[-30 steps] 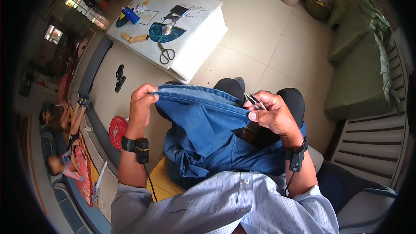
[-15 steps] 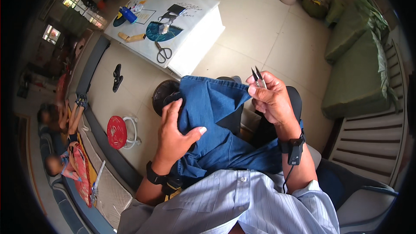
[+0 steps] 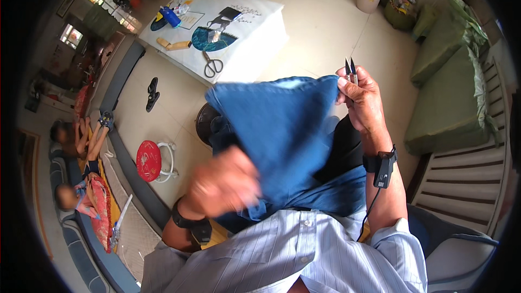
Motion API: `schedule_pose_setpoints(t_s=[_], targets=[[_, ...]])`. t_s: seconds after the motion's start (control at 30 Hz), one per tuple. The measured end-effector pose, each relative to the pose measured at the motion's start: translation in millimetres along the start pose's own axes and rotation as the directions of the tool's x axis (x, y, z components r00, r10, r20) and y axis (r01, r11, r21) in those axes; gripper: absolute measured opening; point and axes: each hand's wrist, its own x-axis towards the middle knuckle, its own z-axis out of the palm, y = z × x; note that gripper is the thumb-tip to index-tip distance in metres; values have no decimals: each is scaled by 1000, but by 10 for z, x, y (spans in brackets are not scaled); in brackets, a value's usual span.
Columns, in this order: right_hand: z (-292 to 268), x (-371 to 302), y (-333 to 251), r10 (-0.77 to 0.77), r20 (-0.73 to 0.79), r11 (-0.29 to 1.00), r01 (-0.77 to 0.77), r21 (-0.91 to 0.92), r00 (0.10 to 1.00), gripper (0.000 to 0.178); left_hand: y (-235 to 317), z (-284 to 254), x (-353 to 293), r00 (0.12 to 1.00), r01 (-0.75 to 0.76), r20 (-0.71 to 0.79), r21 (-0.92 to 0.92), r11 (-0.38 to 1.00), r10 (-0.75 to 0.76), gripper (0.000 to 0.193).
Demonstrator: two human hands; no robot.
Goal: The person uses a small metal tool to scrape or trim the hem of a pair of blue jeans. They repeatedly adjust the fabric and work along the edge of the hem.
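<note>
A blue denim garment [image 3: 282, 135] lies over my lap, its upper part spread and lifted. My right hand [image 3: 362, 97] pinches the upper right corner of its stitched edge. The same hand holds small thread snips [image 3: 350, 70], with their two pointed dark blades sticking up past the fingers. The blades are slightly apart and clear of the cloth. My left hand [image 3: 225, 182] is smeared by motion in front of the lower left of the garment. Its fingers cannot be made out, nor whether it touches the denim.
Ahead stands a table with a white printed cover [image 3: 260, 27], bearing large black scissors [image 3: 213, 65] and a blue bottle [image 3: 170, 16]. A red-topped stool [image 3: 148, 161] and dark sandals [image 3: 152, 94] are at left. Two people [image 3: 89, 201] rest on the sofa. Green cushions [image 3: 448, 108] line the right.
My right hand has moved up and right with the snips, pulling the denim edge wider. My left hand has come off the upper left of the cloth and dropped lower, blurred.
</note>
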Motion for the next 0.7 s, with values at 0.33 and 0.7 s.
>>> schedule_pose_setpoints(t_s=[0.33,0.7], targets=[[-238,-57,0,-85,72,983,72,167,994,15,-1022,28,159,701,375,-303,-614,695,-646,23],[-225,-176,-70,29,189,948,-87,306,981,20,-951,615,883,810,515,257,-742,429,-527,58]])
